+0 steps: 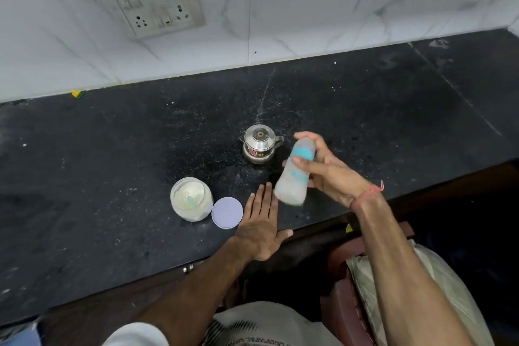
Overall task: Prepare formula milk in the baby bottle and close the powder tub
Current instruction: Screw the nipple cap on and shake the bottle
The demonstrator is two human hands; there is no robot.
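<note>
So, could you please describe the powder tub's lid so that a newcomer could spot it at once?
On the black counter, near its front edge, stands the open powder tub. The lid lies flat right beside it, between the tub and the left hand. It alone is a plain, pale lilac disc.

Bare forearms, red thread band [370,191] on the right wrist, white short sleeve [134,336] at left

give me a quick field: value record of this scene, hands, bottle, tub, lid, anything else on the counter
right hand: gripping the baby bottle, tilted above the counter, blurred
left hand: flat on the black counter, fingers spread, holding nothing
powder tub: open, powder and scoop inside
lid: off, lying beside the tub
steel pot: behind the bottle, lidded
</note>
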